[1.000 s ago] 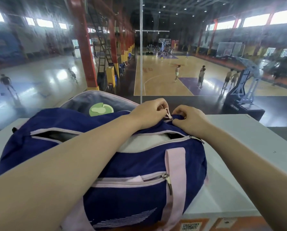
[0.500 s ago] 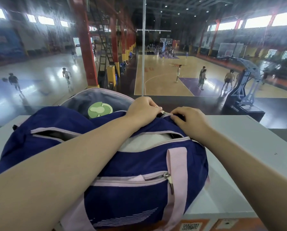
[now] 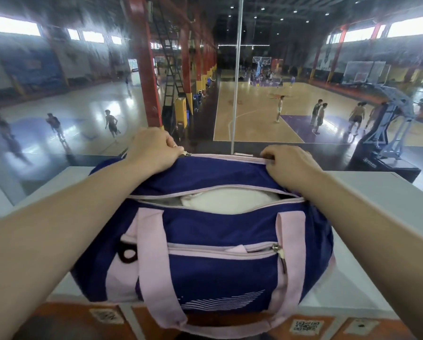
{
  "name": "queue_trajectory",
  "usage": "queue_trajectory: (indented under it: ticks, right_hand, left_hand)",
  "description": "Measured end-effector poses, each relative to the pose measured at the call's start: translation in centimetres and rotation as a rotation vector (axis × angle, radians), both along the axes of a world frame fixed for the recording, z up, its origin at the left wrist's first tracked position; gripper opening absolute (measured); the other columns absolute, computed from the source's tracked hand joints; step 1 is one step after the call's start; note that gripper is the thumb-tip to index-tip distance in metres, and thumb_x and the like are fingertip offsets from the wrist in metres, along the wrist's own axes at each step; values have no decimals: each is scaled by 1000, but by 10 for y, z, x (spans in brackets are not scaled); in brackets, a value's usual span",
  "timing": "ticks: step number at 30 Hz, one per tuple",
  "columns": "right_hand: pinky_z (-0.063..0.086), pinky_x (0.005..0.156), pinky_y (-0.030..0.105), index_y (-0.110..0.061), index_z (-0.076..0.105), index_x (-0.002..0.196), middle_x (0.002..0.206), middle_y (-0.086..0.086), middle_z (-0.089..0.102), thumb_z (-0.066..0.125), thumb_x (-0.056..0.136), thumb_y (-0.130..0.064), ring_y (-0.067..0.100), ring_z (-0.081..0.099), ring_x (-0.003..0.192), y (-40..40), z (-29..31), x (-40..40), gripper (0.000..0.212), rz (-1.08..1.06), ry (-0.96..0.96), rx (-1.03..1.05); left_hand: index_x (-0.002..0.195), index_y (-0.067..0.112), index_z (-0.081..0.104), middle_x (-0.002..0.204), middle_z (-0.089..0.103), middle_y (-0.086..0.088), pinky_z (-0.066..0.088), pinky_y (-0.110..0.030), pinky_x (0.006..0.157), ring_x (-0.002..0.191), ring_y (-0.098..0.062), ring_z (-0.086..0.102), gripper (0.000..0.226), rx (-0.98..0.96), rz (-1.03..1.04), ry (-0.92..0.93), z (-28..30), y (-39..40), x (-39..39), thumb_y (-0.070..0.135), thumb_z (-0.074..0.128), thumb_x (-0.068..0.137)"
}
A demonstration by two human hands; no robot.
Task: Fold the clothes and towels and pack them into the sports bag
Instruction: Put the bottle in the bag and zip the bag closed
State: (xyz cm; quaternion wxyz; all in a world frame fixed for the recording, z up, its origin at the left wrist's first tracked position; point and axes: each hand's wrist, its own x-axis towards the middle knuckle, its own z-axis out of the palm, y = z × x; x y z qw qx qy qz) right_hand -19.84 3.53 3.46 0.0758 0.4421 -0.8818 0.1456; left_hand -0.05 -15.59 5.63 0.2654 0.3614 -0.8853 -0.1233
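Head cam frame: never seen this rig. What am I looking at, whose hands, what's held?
No robot here: a person wears a wide-angle camera on the head, looking forward and down at both bare arms. A navy and pink sports bag sits on a pale ledge overlooking basketball courts. The left hand pinches a zipper pull at the bag's far top edge; the right hand grips the same pink-edged seam further along. A nearer zipper gapes open, showing white fabric packed inside. The front pocket is partly unzipped too.
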Motion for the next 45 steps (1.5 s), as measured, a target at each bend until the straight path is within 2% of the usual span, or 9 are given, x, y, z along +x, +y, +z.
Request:
queue_trajectory:
  ticks: [3, 5, 10, 18, 28, 32, 36, 40, 45]
  right_hand:
    - [46, 100, 41, -23, 55, 135, 130, 2, 62, 47, 99, -26, 25, 57, 116, -42, 17, 44, 37, 271, -69, -65]
    - [49, 90, 40, -21, 57, 129, 124, 4, 64, 49, 98, -28, 28, 59, 111, -69, 15, 71, 33, 352, 24, 17]
    - [39, 69, 34, -19, 62, 103, 106, 3, 66, 47, 98, -23, 29, 61, 96, -90, 6, 86, 16, 246, 195, -16]
    - [38, 68, 33, -21, 62, 102, 104, 3, 66, 47, 99, -26, 27, 55, 87, -85, 9, 85, 16, 199, 146, -27]
    - [42, 70, 34, -22, 62, 102, 103, 3, 65, 46, 99, -28, 27, 55, 88, -86, 8, 82, 16, 177, 100, -12]
    - [48, 75, 37, -25, 61, 97, 102, 3, 67, 47, 98, -30, 28, 59, 91, -75, 5, 65, 15, 112, 72, 24]
    - [44, 71, 35, -22, 61, 99, 100, 3, 65, 47, 99, -29, 27, 58, 89, -80, 7, 72, 16, 124, 92, 60]
    - [43, 71, 35, -23, 59, 95, 98, 3, 62, 47, 98, -24, 27, 53, 85, -86, 7, 78, 13, 79, 76, 76]
    - [48, 75, 37, -28, 58, 85, 99, 4, 66, 46, 96, -24, 29, 57, 88, -81, 3, 82, 16, 58, 8, 43]
  left_hand:
    - [69, 18, 67, 107, 70, 2, 47, -36, 88, 99, -20, 60, 24, 2, -24, -8, 1, 0, 1, 32, 65, 89]
    - [68, 15, 68, 107, 70, 0, 49, -41, 92, 100, -23, 61, 25, 46, -18, 11, 1, -6, 2, 32, 66, 87]
    - [77, 1, 70, 100, 65, 0, 46, -42, 97, 97, -20, 59, 27, 236, -74, 71, -2, -24, 19, 25, 66, 88]
    - [81, 18, 77, 112, 68, 4, 42, -46, 98, 114, -27, 51, 30, 136, 50, 13, -6, -36, 28, 44, 61, 85]
    - [90, 8, 74, 105, 70, -5, 47, -43, 94, 99, -28, 60, 36, 251, 110, 34, -6, -45, 34, 40, 63, 79]
    - [102, 6, 66, 108, 62, -10, 43, -36, 83, 106, -33, 57, 36, 230, 343, 13, -2, -74, 78, 36, 65, 83]
    - [70, 8, 50, 78, 51, -5, 36, -32, 65, 79, -22, 47, 27, 375, 295, 106, -16, -82, 104, 22, 63, 90]
    - [63, 11, 47, 76, 52, -7, 35, -32, 66, 79, -25, 47, 33, 402, 302, 161, -24, -84, 103, 23, 60, 91]
    - [52, 17, 35, 55, 35, -4, 25, -33, 54, 61, -24, 34, 41, 364, 282, 224, -30, -80, 107, 19, 58, 86]
